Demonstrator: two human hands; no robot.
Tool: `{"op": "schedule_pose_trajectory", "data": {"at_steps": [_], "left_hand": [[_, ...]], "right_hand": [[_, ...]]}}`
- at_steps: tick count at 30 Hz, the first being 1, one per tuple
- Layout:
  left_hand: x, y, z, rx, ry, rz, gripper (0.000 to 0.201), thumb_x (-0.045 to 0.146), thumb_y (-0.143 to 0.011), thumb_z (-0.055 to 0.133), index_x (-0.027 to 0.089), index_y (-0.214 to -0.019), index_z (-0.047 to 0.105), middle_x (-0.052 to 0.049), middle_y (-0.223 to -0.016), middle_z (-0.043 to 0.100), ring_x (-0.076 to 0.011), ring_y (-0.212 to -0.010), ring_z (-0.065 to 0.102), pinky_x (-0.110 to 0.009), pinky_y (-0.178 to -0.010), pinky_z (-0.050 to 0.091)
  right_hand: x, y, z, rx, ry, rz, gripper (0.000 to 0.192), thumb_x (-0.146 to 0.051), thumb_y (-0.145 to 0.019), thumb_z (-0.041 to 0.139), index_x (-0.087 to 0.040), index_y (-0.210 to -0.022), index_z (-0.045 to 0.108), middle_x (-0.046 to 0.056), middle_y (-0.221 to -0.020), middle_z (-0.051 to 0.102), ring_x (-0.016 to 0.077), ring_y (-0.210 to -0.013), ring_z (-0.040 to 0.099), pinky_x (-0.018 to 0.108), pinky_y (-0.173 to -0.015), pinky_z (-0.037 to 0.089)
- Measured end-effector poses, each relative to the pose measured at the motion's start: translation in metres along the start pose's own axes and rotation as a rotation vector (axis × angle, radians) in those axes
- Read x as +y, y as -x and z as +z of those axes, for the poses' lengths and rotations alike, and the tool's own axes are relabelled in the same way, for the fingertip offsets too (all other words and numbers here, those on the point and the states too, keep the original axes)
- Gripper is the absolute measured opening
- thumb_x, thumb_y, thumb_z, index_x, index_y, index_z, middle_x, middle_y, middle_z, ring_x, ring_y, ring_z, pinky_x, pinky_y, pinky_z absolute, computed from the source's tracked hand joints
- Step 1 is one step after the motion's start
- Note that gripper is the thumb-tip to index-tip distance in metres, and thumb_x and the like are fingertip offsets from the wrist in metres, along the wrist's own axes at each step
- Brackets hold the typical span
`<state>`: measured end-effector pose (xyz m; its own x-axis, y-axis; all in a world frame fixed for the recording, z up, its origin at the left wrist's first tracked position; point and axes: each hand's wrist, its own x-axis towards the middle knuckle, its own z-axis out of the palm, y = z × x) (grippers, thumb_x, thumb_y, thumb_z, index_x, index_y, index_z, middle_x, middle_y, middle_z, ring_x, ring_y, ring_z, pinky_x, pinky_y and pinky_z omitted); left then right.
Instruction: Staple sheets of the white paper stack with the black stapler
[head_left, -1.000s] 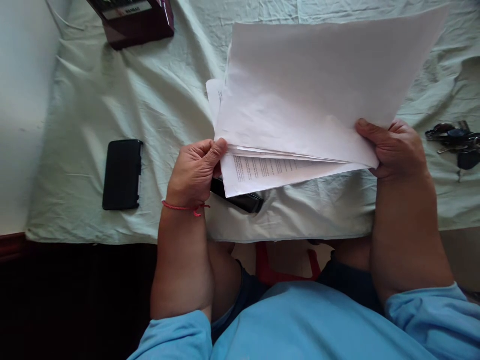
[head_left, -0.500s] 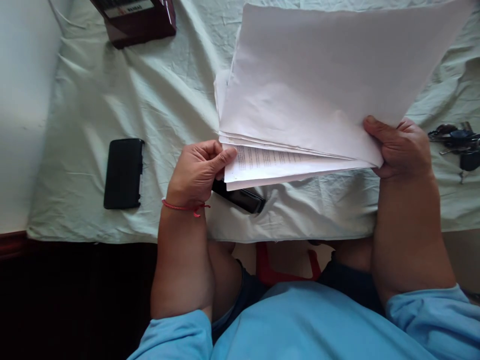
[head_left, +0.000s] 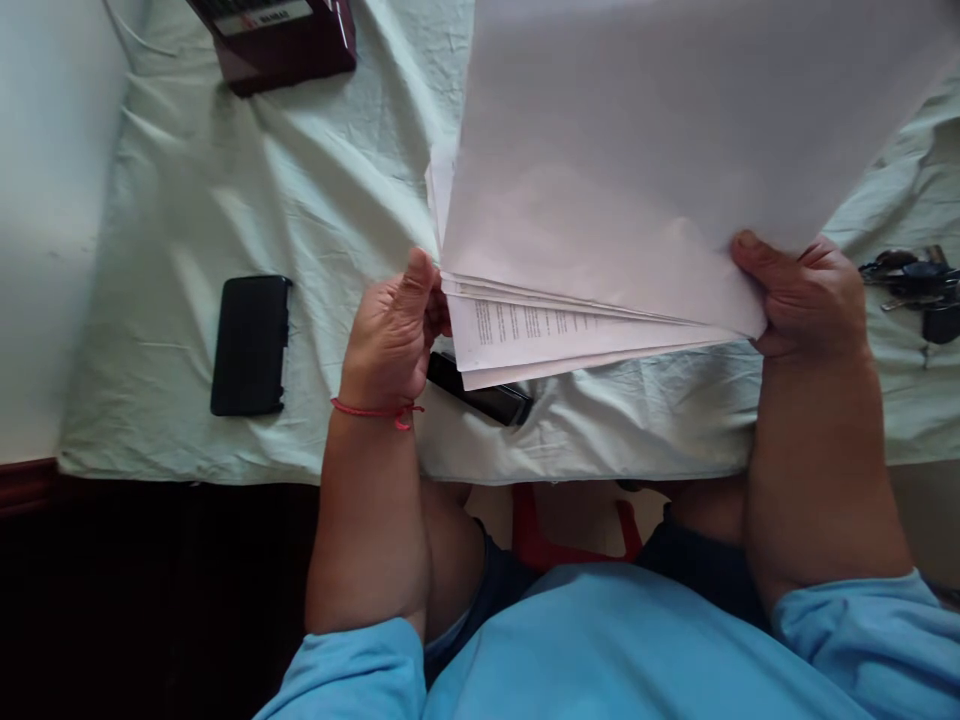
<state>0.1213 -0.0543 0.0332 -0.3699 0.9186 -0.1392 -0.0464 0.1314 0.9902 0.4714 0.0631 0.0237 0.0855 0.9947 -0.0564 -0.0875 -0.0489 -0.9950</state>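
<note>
From where I stand, the person's right hand (head_left: 806, 300) grips a stack of papers (head_left: 600, 160) by its near right corner, the thumb pressed on top and the other fingers tucked underneath. The stack is held above the tabletop, which is covered with a pale green cloth (head_left: 172, 230). Its top side is blank, and the sheets fan apart at the lower left, baring lines of print. There the left hand (head_left: 394, 330) waits just beside the edge, thumb raised clear and fingers loosely curled; whether their tips touch the paper I can't tell. A red string (head_left: 375, 408) circles that wrist. A dark oblong object (head_left: 487, 395) lies partly under the papers. Farther left rests a flat black case (head_left: 250, 345), with keys (head_left: 919, 280) off to the right.
</note>
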Motion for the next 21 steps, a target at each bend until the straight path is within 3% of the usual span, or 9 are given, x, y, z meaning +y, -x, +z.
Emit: {"op": "schedule_pose_trajectory", "data": {"at_steps": [5, 12, 16, 21], "left_hand": [[-0.007, -0.01, -0.004, 0.118, -0.106, 0.183, 0.062, 0.077, -0.09, 0.094, 0.026, -0.067, 0.067, 0.004, -0.063, 0.054, -0.0132, -0.058, 0.044, -0.032, -0.056, 0.037], [-0.002, -0.021, -0.004, 0.175, -0.125, 0.332, 0.04, 0.054, -0.097, 0.098, 0.027, -0.08, 0.075, 0.005, -0.069, 0.06, -0.0129, -0.067, 0.053, -0.034, -0.064, 0.039], [-0.003, -0.026, -0.002, 0.182, -0.088, 0.412, 0.043, 0.058, -0.09, 0.102, 0.026, -0.086, 0.073, 0.002, -0.085, 0.072, -0.0164, -0.087, 0.066, -0.035, -0.081, 0.052], [-0.015, -0.032, -0.011, 0.159, 0.026, 0.57, 0.044, 0.054, -0.084, 0.106, 0.026, -0.096, 0.074, 0.001, -0.086, 0.066, -0.02, -0.094, 0.067, -0.039, -0.091, 0.052]], "right_hand": [[0.002, 0.002, 0.002, -0.024, -0.01, -0.118, 0.06, -0.06, -0.052, 0.116, -0.025, -0.087, 0.082, 0.003, -0.116, 0.088, 0.0281, -0.121, 0.083, 0.049, -0.12, 0.067], [0.002, 0.002, 0.004, -0.088, -0.015, -0.175, 0.068, -0.056, -0.053, 0.114, -0.03, -0.106, 0.081, 0.003, -0.105, 0.084, 0.0285, -0.123, 0.081, 0.05, -0.126, 0.061], [0.006, -0.005, 0.001, -0.085, -0.015, -0.249, 0.074, -0.062, -0.052, 0.113, -0.031, -0.111, 0.079, 0.003, -0.108, 0.084, 0.03, -0.127, 0.081, 0.052, -0.129, 0.058], [0.017, -0.017, -0.004, -0.084, -0.06, -0.347, 0.089, -0.064, -0.041, 0.115, -0.03, -0.114, 0.077, 0.001, -0.112, 0.083, 0.0317, -0.121, 0.082, 0.061, -0.126, 0.06]]}}
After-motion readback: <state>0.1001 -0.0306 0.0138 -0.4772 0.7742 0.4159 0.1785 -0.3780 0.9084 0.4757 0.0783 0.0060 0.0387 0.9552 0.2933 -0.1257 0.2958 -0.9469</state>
